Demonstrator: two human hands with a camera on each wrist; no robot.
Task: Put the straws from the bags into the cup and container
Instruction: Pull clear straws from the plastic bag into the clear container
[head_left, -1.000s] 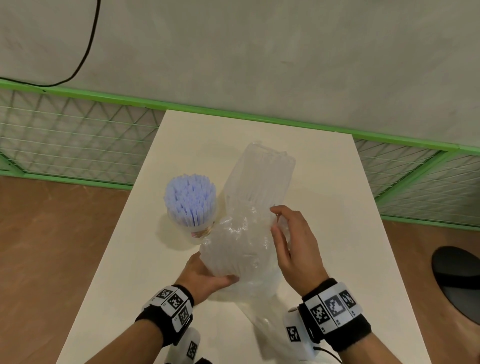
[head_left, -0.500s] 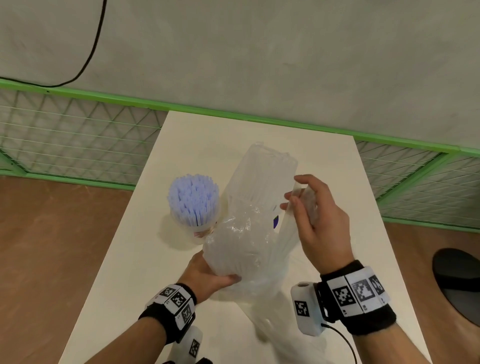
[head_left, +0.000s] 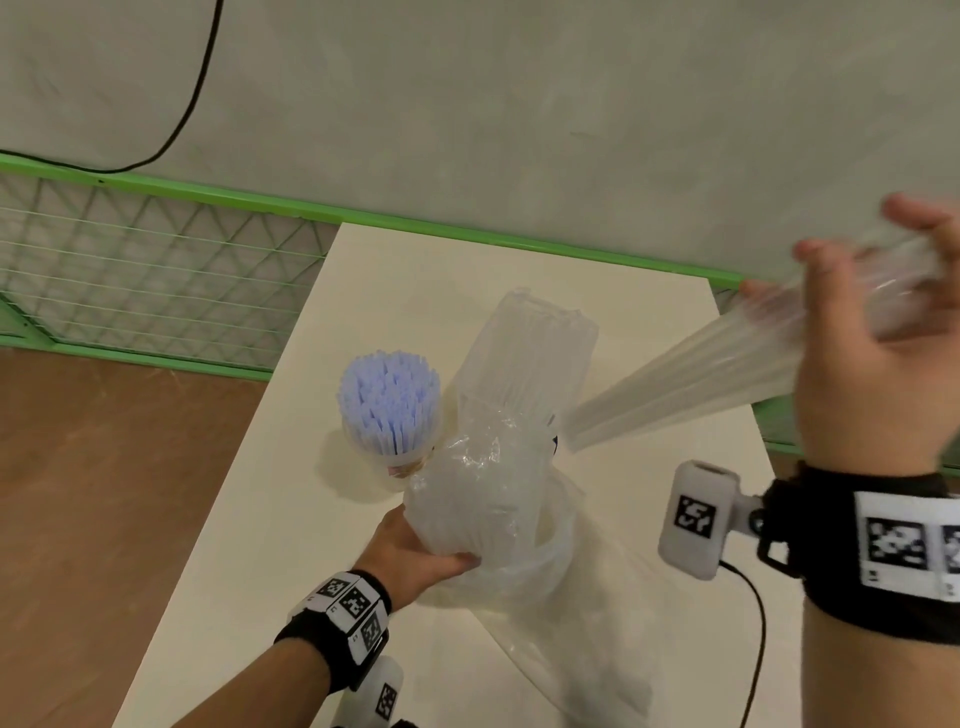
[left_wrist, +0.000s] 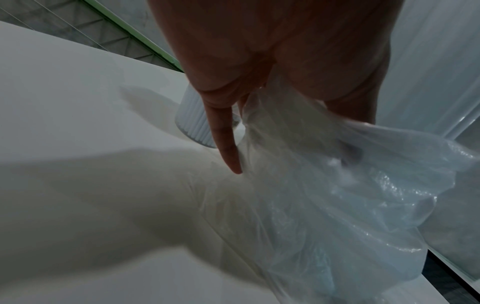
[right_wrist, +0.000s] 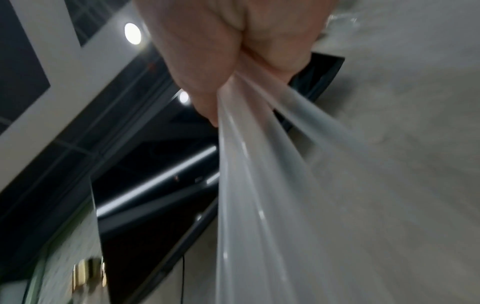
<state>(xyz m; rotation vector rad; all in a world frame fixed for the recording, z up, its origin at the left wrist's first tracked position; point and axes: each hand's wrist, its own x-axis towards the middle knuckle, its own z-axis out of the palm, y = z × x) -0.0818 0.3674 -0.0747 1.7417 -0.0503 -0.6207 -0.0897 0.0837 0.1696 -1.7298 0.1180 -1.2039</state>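
Left hand: our left hand (head_left: 415, 553) sits low in the centre of the head view, fingers curled round the bottom of the crumpled clear plastic bag (head_left: 483, 499); in the left wrist view the hand (left_wrist: 272, 61) fills the top of the frame with the bag (left_wrist: 337, 205) bunched below it.
Right hand: our right hand (head_left: 878, 358) is raised at the right edge of the head view, fist closed on a bundle of translucent white straws (head_left: 701, 374); in the right wrist view the hand (right_wrist: 233, 51) clamps the straws (right_wrist: 272, 185), which fan toward the bottom of the frame.
Straw bundle: it slants from the fist down-left to the bag's mouth; we cannot tell whether its lower ends are inside the bag.
Bag contents: more translucent straws (head_left: 524, 358) stand in the bag's upper part, centre of the head view.
Cup: the clear plastic cup (head_left: 395, 462) packed with pale blue straws (head_left: 387, 400) stands on the cream table (head_left: 260, 571), just left of the bag.
Background: green mesh fence (head_left: 156, 270) at left, black cable (head_left: 192, 104) on the grey wall, upper left.
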